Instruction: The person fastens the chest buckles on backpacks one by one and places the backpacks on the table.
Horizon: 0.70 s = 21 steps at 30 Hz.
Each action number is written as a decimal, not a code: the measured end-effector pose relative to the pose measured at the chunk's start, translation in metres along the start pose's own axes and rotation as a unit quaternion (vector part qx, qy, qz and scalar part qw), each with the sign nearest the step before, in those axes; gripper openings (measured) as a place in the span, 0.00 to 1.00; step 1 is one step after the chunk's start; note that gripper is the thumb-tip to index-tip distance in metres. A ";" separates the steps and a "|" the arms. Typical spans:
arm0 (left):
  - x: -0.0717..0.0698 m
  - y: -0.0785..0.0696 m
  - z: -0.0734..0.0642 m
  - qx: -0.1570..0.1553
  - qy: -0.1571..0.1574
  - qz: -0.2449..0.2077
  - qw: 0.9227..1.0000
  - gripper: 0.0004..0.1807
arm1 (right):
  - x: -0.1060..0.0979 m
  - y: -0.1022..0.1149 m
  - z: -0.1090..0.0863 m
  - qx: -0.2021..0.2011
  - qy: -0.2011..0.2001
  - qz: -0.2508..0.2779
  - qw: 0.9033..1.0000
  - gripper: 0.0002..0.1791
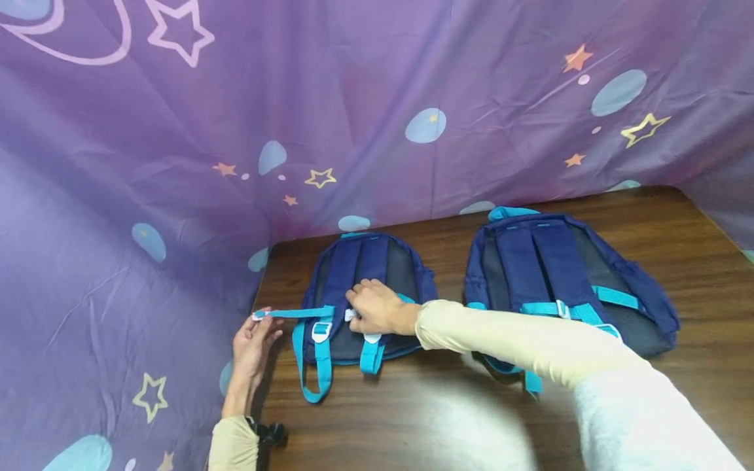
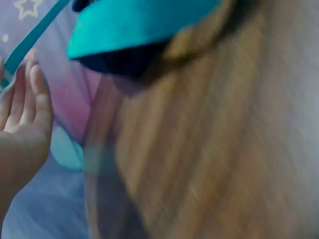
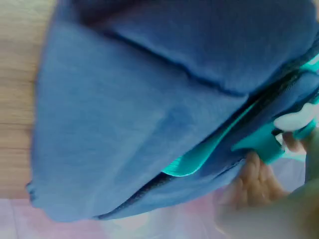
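Note:
A small navy backpack (image 1: 338,275) lies with its shoulder straps facing up. My left hand (image 1: 253,343), beyond the backpack's left side, pinches the white buckle end (image 1: 258,316) of a teal strap (image 1: 300,313), which is stretched out taut. My right hand (image 1: 379,307) is over the middle of the same backpack and pinches a white buckle piece (image 1: 351,314) on teal webbing. In the right wrist view its fingers lie at the teal strap (image 3: 264,144), beside the white buckle (image 3: 296,118). The left wrist view shows the left hand (image 2: 25,119) blurred, part of its fingers cut off.
A larger navy backpack (image 1: 556,255) with teal straps lies to the right, partly behind my right sleeve (image 1: 501,333). Both rest on a brown wooden table (image 1: 353,418). A purple curtain with stars (image 1: 353,98) hangs behind and to the left. Loose teal loops (image 1: 315,392) hang toward the front.

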<state>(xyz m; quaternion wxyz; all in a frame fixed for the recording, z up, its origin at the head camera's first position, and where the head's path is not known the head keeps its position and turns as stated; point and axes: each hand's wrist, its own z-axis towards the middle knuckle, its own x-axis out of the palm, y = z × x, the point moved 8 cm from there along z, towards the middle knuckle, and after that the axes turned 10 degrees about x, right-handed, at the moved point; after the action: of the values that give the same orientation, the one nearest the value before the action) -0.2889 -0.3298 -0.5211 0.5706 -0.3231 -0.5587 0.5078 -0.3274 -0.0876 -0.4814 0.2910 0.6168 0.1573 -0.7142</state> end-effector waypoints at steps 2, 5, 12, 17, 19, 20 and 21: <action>0.005 -0.006 0.005 0.021 -0.040 -0.011 0.999 0.08 | -0.006 -0.004 -0.006 -0.011 -0.013 0.005 1.000 0.20; 0.014 -0.013 0.014 0.036 -0.086 -0.019 0.996 0.07 | -0.015 -0.009 -0.014 -0.026 -0.030 0.014 0.999 0.18; 0.040 -0.042 0.032 0.123 -0.066 0.052 0.989 0.12 | -0.033 -0.014 -0.010 -0.043 -0.040 0.033 0.998 0.15; 0.065 -0.064 0.037 0.164 -0.028 0.097 0.981 0.16 | -0.046 -0.018 -0.008 -0.048 -0.028 0.051 0.997 0.15; 0.079 -0.068 0.038 0.160 0.025 0.186 0.969 0.17 | -0.052 -0.021 -0.008 -0.049 -0.024 0.055 0.997 0.14; 0.088 -0.069 0.039 0.161 0.066 0.248 0.953 0.17 | -0.055 -0.023 -0.007 -0.049 -0.023 0.057 0.997 0.14; 0.097 -0.070 0.039 0.165 0.109 0.309 0.930 0.17 | -0.059 -0.025 -0.007 -0.050 -0.023 0.059 0.997 0.13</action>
<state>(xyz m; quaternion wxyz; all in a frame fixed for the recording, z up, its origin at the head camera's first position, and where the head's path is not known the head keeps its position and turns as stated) -0.3254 -0.2655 -0.4194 0.4880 -0.4345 -0.2742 0.7056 -0.3332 -0.0511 -0.4289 0.3667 0.5933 0.1496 -0.7008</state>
